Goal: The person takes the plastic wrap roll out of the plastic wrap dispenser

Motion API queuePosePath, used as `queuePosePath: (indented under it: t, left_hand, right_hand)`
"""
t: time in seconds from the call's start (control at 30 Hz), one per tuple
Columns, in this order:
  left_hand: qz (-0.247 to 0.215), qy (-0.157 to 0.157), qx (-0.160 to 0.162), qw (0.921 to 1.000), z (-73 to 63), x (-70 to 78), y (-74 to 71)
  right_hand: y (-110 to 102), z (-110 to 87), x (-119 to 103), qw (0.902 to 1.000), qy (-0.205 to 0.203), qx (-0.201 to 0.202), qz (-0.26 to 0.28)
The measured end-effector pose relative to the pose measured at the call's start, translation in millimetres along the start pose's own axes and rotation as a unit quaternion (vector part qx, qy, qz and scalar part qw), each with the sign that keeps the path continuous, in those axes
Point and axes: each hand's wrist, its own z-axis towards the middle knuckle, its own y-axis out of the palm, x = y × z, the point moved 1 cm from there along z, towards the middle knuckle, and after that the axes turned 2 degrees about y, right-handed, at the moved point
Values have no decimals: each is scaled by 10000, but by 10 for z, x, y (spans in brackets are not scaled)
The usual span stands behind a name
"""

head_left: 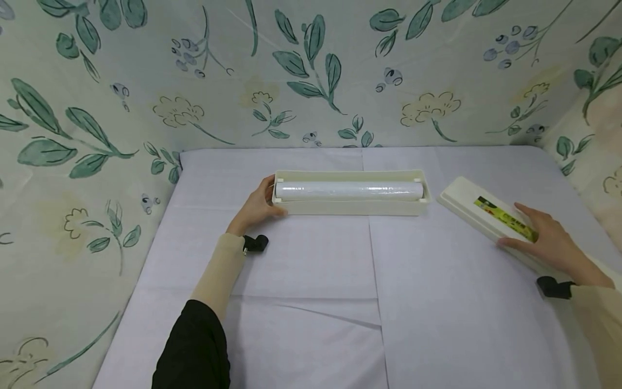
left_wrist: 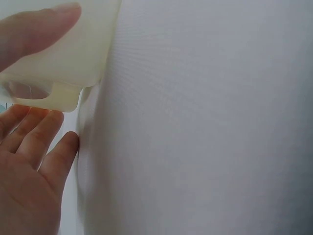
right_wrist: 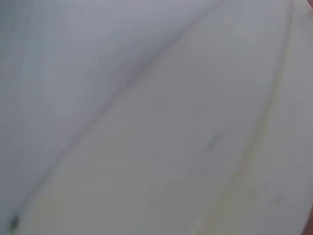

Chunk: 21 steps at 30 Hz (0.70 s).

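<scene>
A long cream plastic box (head_left: 350,208), a cling film dispenser by its look, lies lengthwise on the table with its top off. Inside it sits a shiny roll of cling film (head_left: 350,190). My left hand (head_left: 257,204) holds the box's left end, thumb along the front wall and fingers round the end. The left wrist view shows the thumb (left_wrist: 44,32) on the box wall (left_wrist: 93,58). To the right, my right hand (head_left: 551,243) grips the long cream lid (head_left: 461,194) across its width; the lid lies at a slant and bears a yellow-green label (head_left: 505,218).
A white cloth (head_left: 301,259) with fold creases covers the table. Behind it and at both sides hangs a leaf-and-flower patterned curtain (head_left: 233,70). Black wrist mounts (head_left: 256,243) sit on both forearms. The right wrist view is blurred and mostly filled by the lid's pale surface (right_wrist: 146,147).
</scene>
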Motion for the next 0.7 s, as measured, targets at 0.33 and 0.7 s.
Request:
queuePosePath:
  t: [0.33,0.7]
  left_hand:
    - [-5,-21,-9,10000,3,11,4]
    - [179,-26,35,9998,2,-13,-1]
  right_hand:
    - [-132,62,-209,9982,-265,348,412]
    - [-319,201,-733,9914,-887,643,710]
